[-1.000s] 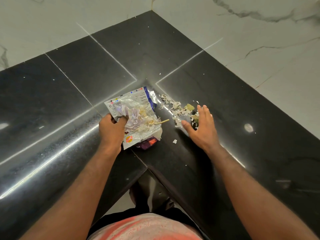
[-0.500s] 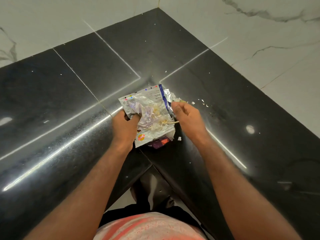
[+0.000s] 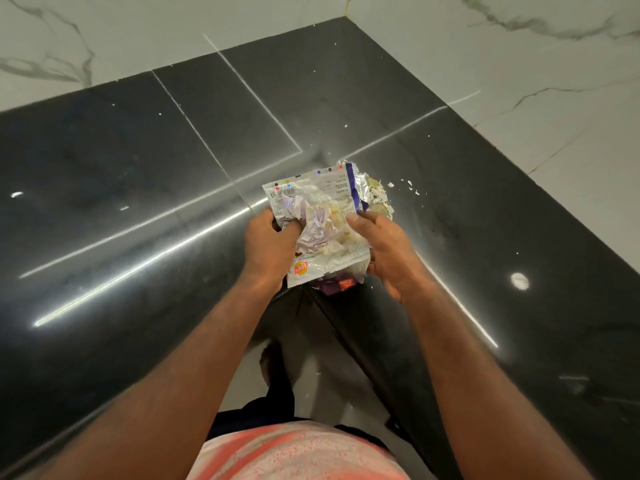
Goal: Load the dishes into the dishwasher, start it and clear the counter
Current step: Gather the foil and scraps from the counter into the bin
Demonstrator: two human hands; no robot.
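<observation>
Head view, and both hands were on the rubbish. The opened foil snack wrapper [image 3: 322, 199] sat at the inner front corner of the black L-shaped tabletop [image 3: 138, 168], serving as a makeshift tray. The left hand [image 3: 268, 244] had its grip pinched on the wrapper's left edge, thumb on top. The right hand [image 3: 384, 251] had its grip curled round the right edge, fingers tucked under. Crumpled paper and pale scraps [image 3: 318, 226] were heaped on the foil, more peelings [image 3: 377, 199] spilled off its far right corner, and a purple wrapper [image 3: 337, 284] poked out underneath. A few white flecks [image 3: 410, 188] lay on the tabletop just beside the load, toward the marble wall [image 3: 519, 64].

No dishes or dishwasher in sight, so this looked like the counter-clearing step, with the waste being bundled. The next move probably called for folding the wrapper's edges inward and lifting it level, or the loose heap would tip out. The stray flecks would need another sweep.
</observation>
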